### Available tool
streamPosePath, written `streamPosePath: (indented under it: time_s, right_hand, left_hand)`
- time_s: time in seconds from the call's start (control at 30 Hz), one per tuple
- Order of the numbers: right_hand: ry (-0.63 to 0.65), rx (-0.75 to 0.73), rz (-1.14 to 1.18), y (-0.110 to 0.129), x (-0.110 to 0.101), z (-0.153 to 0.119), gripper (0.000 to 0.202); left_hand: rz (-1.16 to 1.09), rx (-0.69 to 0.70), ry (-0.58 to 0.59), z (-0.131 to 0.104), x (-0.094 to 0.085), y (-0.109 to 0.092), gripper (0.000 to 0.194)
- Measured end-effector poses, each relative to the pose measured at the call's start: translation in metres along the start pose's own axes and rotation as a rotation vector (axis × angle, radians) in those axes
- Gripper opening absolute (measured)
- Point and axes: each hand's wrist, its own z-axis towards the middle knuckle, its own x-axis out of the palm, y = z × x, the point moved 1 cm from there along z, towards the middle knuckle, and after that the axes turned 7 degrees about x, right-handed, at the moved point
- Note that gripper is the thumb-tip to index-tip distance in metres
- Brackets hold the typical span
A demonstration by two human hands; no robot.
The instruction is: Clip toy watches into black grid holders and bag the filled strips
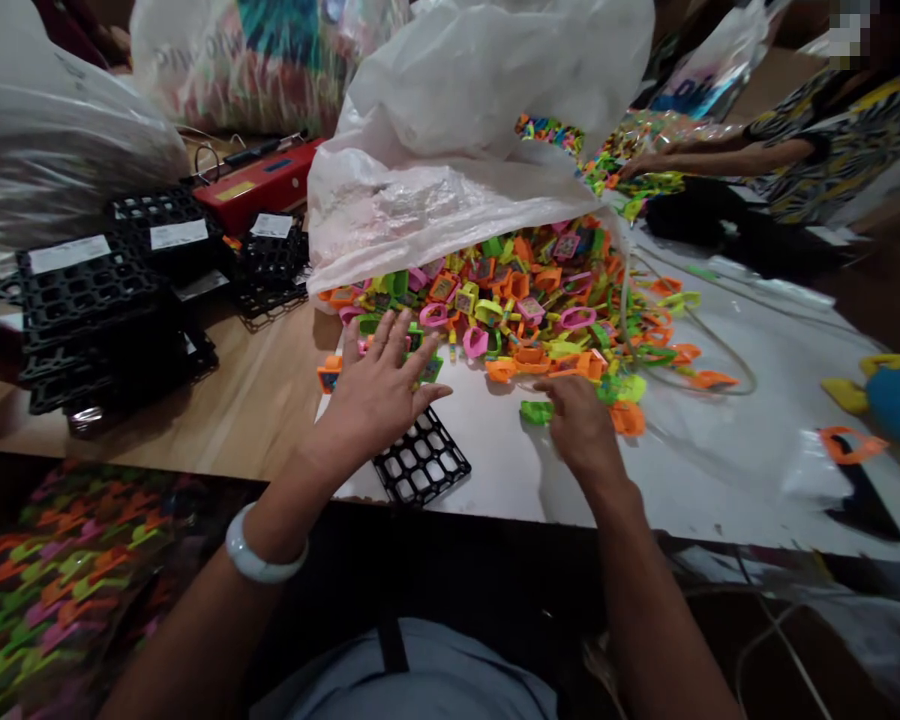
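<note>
My left hand is spread flat, palm down, over the far part of a black plastic grid tray. The tray's near cells show white through them. Under and around the fingertips are small coloured plastic pieces, an orange one among them. My right hand is closed, fingers curled, at the near edge of a heap of ring-shaped plastic pieces with square faces. A green piece sits right beside its fingers; I cannot tell whether it is held.
A white plastic bag lies open behind the heap. Stacked black trays with labels and a red device stand left. A pale cord loop lies right. Another person's arm reaches into pieces at the far right.
</note>
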Motion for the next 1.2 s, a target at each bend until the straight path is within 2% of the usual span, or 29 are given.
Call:
streamPosePath:
  time_s: [0.1, 0.17, 0.23, 0.3, 0.4, 0.53, 0.67, 0.73, 0.87, 0.97, 1.07, 1.2]
  right_hand:
    - [0.054, -0.024, -0.245, -0.014, -0.005, -0.001, 0.035]
    - [0.1, -0.027, -0.314, -0.013, -0.002, -0.002, 0.032]
    - [0.092, -0.024, -0.223, -0.004, 0.007, -0.001, 0.03]
    - [0.1, -0.053, -0.035, 0.009, 0.018, 0.0, 0.026]
    - [0.204, -0.09, 0.157, 0.026, 0.03, 0.002, 0.025]
    - [0.269, -0.08, 0.136, 0.026, 0.026, 0.0, 0.035]
    - [0.301, -0.031, 0.097, 0.023, 0.02, -0.003, 0.008]
    - [0.29, 0.063, 0.249, 0.034, 0.024, -0.006, 0.01]
    - [0.385, 0.298, 0.815, 0.076, 0.051, -0.012, 0.027]
    - [0.418, 0.307, 1.044, 0.105, 0.075, -0.011, 0.032]
    - [0.374, 0.269, 1.004, 0.114, 0.09, -0.007, 0.029]
    - [0.327, 0.275, 0.873, 0.109, 0.093, -0.009, 0.024]
  left_hand:
    - [0.003, 0.011, 0.016, 0.002, 0.008, 0.0, 0.062]
    - [0.009, 0.006, -0.012, 0.002, 0.013, 0.001, 0.06]
    - [0.005, 0.01, -0.04, 0.001, 0.016, 0.002, 0.058]
    - [-0.01, 0.018, -0.049, 0.001, 0.016, 0.002, 0.056]
    - [-0.013, 0.018, -0.034, 0.0, 0.014, 0.002, 0.055]
    - [0.021, 0.015, -0.007, 0.0, 0.013, 0.002, 0.052]
    - [0.015, 0.019, -0.023, -0.001, 0.015, 0.003, 0.051]
    - [0.0, 0.022, -0.046, -0.001, 0.016, 0.004, 0.051]
    - [-0.004, 0.029, -0.048, -0.001, 0.015, 0.004, 0.051]
    - [0.015, 0.028, -0.028, -0.001, 0.014, 0.004, 0.051]
    - [0.016, 0.03, -0.025, -0.001, 0.013, 0.004, 0.052]
    - [0.011, 0.034, -0.039, -0.001, 0.015, 0.005, 0.052]
